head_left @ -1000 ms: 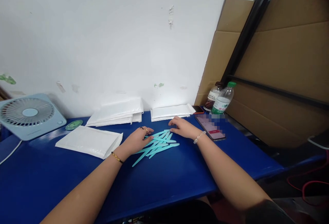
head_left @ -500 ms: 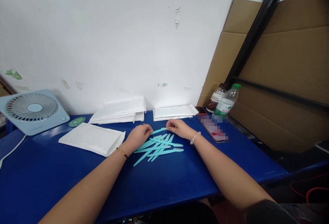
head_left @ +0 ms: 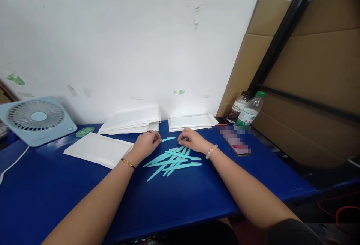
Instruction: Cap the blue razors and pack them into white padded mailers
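Observation:
My left hand (head_left: pixel 146 142) pinches a turquoise eyebrow razor (head_left: pixel 168 139) by its left end, and the other end points right. To its right, my right hand (head_left: pixel 192 140) is closed with fingers curled, apart from that razor and over the back of a pile. Whatever its fingertips hold, if anything, I cannot make out. The pile of turquoise eyebrow razors (head_left: pixel 176 165) lies crisscrossed on the blue table (head_left: pixel 180 200), between and in front of both hands.
White padded envelopes (head_left: pixel 95 149) lie left, with more envelopes (head_left: pixel 129 119) and a flat white stack (head_left: pixel 192 121) along the wall. A light blue fan (head_left: pixel 39 119) stands far left. A phone (head_left: pixel 234 140) and two bottles (head_left: pixel 249 114) are at right.
My left hand has moved slightly left with the razor. The right hand has come off the razor's right end and shifted a little left, over the pile.

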A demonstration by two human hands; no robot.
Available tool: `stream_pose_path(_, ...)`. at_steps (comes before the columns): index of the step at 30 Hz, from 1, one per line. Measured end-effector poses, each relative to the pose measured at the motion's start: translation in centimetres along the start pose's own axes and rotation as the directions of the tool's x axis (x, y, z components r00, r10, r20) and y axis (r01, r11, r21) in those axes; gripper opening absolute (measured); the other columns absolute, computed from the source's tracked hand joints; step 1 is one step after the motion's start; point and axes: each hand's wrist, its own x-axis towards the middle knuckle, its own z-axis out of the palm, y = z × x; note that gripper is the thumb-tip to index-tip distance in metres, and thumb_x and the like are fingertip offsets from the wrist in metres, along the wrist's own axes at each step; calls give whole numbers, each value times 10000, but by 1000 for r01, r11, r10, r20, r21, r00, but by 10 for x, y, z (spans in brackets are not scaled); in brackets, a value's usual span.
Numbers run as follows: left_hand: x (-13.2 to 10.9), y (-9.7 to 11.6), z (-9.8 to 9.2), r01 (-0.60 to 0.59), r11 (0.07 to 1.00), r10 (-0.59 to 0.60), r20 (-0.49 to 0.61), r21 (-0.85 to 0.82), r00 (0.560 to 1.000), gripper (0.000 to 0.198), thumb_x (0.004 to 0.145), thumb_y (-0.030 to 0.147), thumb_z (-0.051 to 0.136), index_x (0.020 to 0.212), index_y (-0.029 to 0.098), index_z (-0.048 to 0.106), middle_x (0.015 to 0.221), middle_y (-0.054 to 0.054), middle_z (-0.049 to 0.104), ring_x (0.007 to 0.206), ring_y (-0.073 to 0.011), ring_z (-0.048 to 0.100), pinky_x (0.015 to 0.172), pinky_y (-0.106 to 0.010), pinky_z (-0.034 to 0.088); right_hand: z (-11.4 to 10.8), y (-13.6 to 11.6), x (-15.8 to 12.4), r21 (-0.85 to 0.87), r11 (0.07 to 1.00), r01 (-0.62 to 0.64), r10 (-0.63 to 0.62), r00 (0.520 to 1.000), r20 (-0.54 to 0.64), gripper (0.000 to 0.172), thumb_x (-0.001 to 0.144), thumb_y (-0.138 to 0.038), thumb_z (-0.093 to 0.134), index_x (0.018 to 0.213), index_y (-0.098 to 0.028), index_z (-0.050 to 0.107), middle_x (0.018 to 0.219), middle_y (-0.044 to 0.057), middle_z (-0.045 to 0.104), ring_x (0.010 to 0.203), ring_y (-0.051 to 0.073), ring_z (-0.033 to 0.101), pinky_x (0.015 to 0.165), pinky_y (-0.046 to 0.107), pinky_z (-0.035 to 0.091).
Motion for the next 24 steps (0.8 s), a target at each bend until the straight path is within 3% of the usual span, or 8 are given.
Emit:
stream_pose_path(6, -8, 11, -2, -50, 982, 91, 225, -183, 970, 246, 811, 434, 511, 792, 208, 605, 696, 4, 618, 614, -142, 542, 525, -239, 336, 10, -20, 3, -74, 997, 35, -26, 993, 114, 65, 779, -242, 673, 777, -180, 657, 916, 43, 543, 848, 160, 517, 730, 269, 409)
stream_pose_path(11, -7, 13, 0, -64, 975, 125, 286, -212, 950, 195, 796, 370, 525, 746, 207, 621, 661, 9, 617, 582, -131, 532, 512, -232, 333, 6, -21, 3, -119, 991, 68, -50, 987, 151, 56, 790, -206, 657, 751, -169, 643, 907, 47, 561, 868, 168, 521, 746, 279, 399)
stream_pose_path(15, -4, 10, -2, -47, 988, 76, 199, -147, 977, 171, 795, 338, 526, 752, 210, 630, 684, 3, 632, 600, -139, 545, 526, -243, 336, -5, -13, 2, -151, 983, 103, -92, 993, 75, 61, 804, -200, 646, 756, -163, 640, 905, 53, 564, 868, 167, 523, 762, 280, 402)
stream_pose_path(19, -1, -2, 1, 13, 994, 3, 141, -108, 990, 199, 794, 374, 537, 801, 205, 642, 750, -22, 644, 675, -169, 580, 578, -263, 394, -21, 10, -3, -174, 984, 38, -30, 998, 46, 59, 781, -197, 667, 732, -171, 649, 897, 45, 563, 834, 160, 537, 757, 279, 413)
stream_pose_path(21, 0, -7, 5, -25, 994, 33, 72, -108, 997, 239, 775, 385, 573, 915, 209, 653, 894, -49, 648, 818, -202, 594, 687, -289, 446, -26, 18, -6, -152, 988, 15, -5, 998, 62, 47, 761, -215, 689, 785, -183, 665, 927, 44, 568, 829, 159, 544, 741, 274, 423)
stream_pose_path(24, 1, -10, 13, -120, 988, 116, -48, -96, 992, 399, 767, 388, 605, 1143, 255, 605, 1135, -64, 589, 1042, -245, 535, 882, -353, 438, -26, 19, -7, -52, 996, 69, -64, 994, 91, 254, 779, -231, 670, 1032, -224, 655, 1062, 57, 577, 869, 162, 550, 738, 271, 440)
